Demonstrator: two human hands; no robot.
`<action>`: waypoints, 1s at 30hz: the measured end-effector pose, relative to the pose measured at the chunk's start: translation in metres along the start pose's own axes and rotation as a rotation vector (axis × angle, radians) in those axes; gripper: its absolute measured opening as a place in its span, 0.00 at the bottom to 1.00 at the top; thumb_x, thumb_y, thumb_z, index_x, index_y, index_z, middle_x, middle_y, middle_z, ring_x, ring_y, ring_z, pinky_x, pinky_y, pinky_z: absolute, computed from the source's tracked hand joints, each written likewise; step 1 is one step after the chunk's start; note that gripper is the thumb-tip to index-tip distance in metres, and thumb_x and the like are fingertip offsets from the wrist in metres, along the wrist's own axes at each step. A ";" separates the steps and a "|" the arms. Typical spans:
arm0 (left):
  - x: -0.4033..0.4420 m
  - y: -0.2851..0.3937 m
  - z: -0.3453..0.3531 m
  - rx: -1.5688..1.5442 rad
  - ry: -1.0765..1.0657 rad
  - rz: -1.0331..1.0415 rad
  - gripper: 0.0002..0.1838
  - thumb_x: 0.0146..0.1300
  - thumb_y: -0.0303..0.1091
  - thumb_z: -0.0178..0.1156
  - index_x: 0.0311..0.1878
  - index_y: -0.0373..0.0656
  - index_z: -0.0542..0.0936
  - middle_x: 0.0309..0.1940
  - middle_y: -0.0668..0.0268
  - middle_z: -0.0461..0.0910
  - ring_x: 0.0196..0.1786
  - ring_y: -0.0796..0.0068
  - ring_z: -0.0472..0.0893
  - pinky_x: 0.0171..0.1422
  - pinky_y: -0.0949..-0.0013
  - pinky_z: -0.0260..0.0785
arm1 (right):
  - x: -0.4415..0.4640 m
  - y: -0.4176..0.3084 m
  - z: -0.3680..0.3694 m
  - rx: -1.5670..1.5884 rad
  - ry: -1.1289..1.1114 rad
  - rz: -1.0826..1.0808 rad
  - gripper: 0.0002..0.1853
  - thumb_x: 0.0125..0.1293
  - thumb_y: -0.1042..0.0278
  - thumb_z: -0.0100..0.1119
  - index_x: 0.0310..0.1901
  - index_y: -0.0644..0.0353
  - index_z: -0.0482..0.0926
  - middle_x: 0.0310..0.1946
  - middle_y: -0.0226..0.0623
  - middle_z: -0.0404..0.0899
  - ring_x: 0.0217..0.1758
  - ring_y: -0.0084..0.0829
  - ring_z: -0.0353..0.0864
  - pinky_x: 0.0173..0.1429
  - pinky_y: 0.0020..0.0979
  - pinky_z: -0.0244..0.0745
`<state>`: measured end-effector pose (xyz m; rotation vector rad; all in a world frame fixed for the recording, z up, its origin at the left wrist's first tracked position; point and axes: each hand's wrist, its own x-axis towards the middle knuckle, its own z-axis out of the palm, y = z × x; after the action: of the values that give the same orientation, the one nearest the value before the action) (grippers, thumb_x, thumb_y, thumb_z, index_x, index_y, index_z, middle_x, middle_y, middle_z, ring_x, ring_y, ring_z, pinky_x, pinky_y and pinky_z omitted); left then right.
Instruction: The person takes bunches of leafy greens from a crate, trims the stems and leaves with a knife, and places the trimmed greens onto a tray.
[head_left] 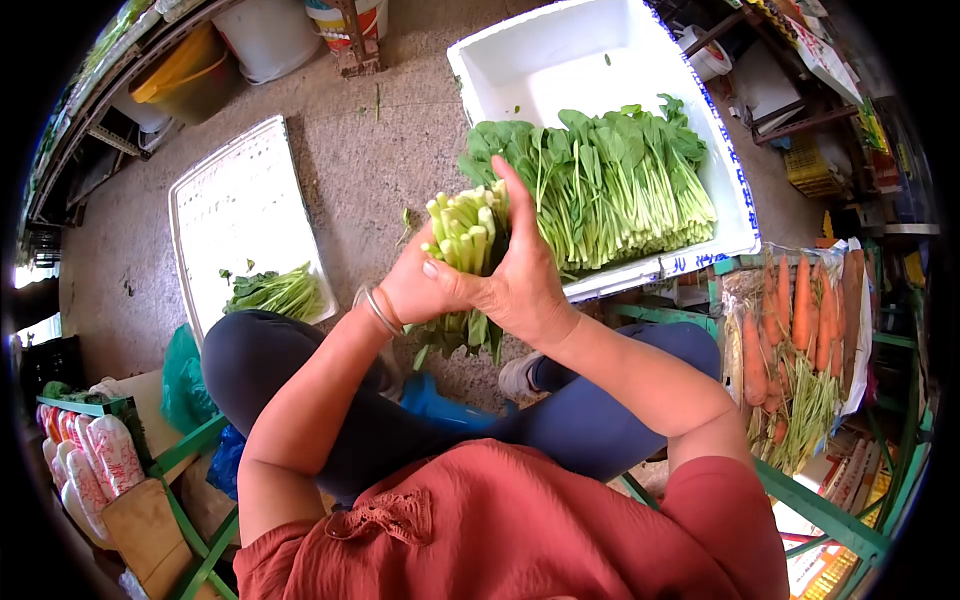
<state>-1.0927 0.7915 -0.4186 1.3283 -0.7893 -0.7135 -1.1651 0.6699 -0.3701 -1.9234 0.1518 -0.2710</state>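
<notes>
The left hand point(418, 285) hides part of the green bunch point(466, 232).

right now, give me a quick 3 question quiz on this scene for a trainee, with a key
1. True or false: the bangle is on the right wrist.
2. Multiple choice. What lies on the white tray?
A) carrots
B) greens
C) a bucket
3. Short answer. The bunch is held between the left hand and the right hand. Which of its ends shows higher in the picture, the leaves or the stem ends?

Key
1. False: it is on the left wrist.
2. B
3. The stem ends; the leaves show below the hands.
</notes>
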 end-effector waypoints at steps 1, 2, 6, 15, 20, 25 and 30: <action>-0.003 0.001 -0.002 -0.126 0.011 -0.060 0.44 0.44 0.32 0.71 0.64 0.39 0.58 0.57 0.65 0.68 0.58 0.75 0.69 0.61 0.68 0.63 | 0.001 -0.001 -0.002 0.005 -0.001 0.007 0.52 0.46 0.53 0.72 0.67 0.61 0.46 0.50 0.47 0.68 0.54 0.37 0.70 0.60 0.35 0.64; -0.004 -0.007 -0.006 -0.019 0.014 -0.003 0.42 0.44 0.32 0.71 0.63 0.40 0.60 0.55 0.65 0.69 0.57 0.74 0.70 0.60 0.67 0.64 | 0.001 -0.002 -0.004 0.016 -0.042 0.023 0.53 0.45 0.54 0.73 0.66 0.61 0.48 0.51 0.46 0.69 0.54 0.36 0.70 0.60 0.35 0.63; -0.009 0.014 -0.011 -0.141 -0.052 -0.141 0.40 0.40 0.33 0.70 0.60 0.39 0.65 0.54 0.63 0.70 0.57 0.72 0.69 0.61 0.66 0.62 | 0.001 -0.009 -0.013 0.119 -0.148 0.071 0.50 0.48 0.57 0.72 0.66 0.64 0.50 0.52 0.44 0.69 0.56 0.32 0.68 0.61 0.32 0.62; -0.016 0.011 -0.014 -0.592 -0.105 -0.322 0.46 0.38 0.37 0.67 0.64 0.38 0.59 0.58 0.58 0.67 0.60 0.63 0.68 0.65 0.62 0.58 | 0.013 0.005 -0.035 0.211 -0.016 0.192 0.29 0.54 0.56 0.67 0.51 0.70 0.70 0.33 0.35 0.76 0.37 0.24 0.75 0.44 0.24 0.74; -0.014 0.019 -0.002 -0.752 -0.125 -0.216 0.46 0.40 0.33 0.67 0.64 0.36 0.58 0.53 0.55 0.71 0.54 0.59 0.73 0.60 0.57 0.64 | 0.013 0.001 -0.037 0.288 -0.166 0.317 0.26 0.51 0.56 0.69 0.45 0.67 0.74 0.26 0.27 0.71 0.25 0.16 0.67 0.31 0.19 0.67; -0.034 0.018 -0.024 -0.506 -0.207 -0.289 0.42 0.40 0.33 0.69 0.61 0.37 0.62 0.48 0.59 0.75 0.50 0.63 0.76 0.56 0.62 0.68 | 0.016 -0.013 -0.047 0.429 -0.289 0.401 0.22 0.66 0.57 0.53 0.55 0.63 0.70 0.26 0.24 0.68 0.29 0.14 0.66 0.31 0.15 0.64; -0.046 0.023 -0.034 0.167 -0.105 -0.142 0.37 0.40 0.34 0.70 0.58 0.38 0.68 0.57 0.61 0.69 0.59 0.65 0.68 0.67 0.64 0.54 | 0.001 0.000 -0.046 0.411 -0.357 0.162 0.24 0.68 0.62 0.49 0.63 0.62 0.63 0.34 0.26 0.72 0.31 0.14 0.64 0.36 0.15 0.63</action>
<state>-1.0903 0.8510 -0.4023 1.5186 -0.8593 -0.8498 -1.1765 0.6280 -0.3544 -1.5117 0.0102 0.1441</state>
